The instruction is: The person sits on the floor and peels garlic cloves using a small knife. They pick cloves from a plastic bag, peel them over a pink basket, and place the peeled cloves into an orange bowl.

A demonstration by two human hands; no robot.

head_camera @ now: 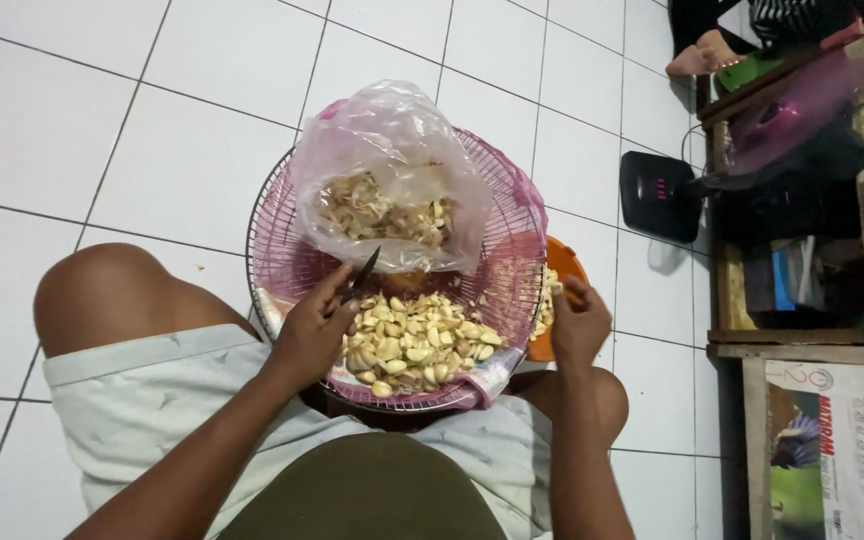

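A round pink wire tray rests on my lap and holds a heap of peeled garlic cloves. At its far side sits a clear plastic bag with garlic skins inside. My left hand grips a small dark-bladed knife, its tip pointing up toward the bag. My right hand reaches over an orange bowl of cloves at the tray's right edge; its fingers are curled, and what they hold is hidden.
White tiled floor lies all around. A black device and a purple fan stand at the right by a wooden shelf. Another person's foot shows at the top right. A calendar lies at the lower right.
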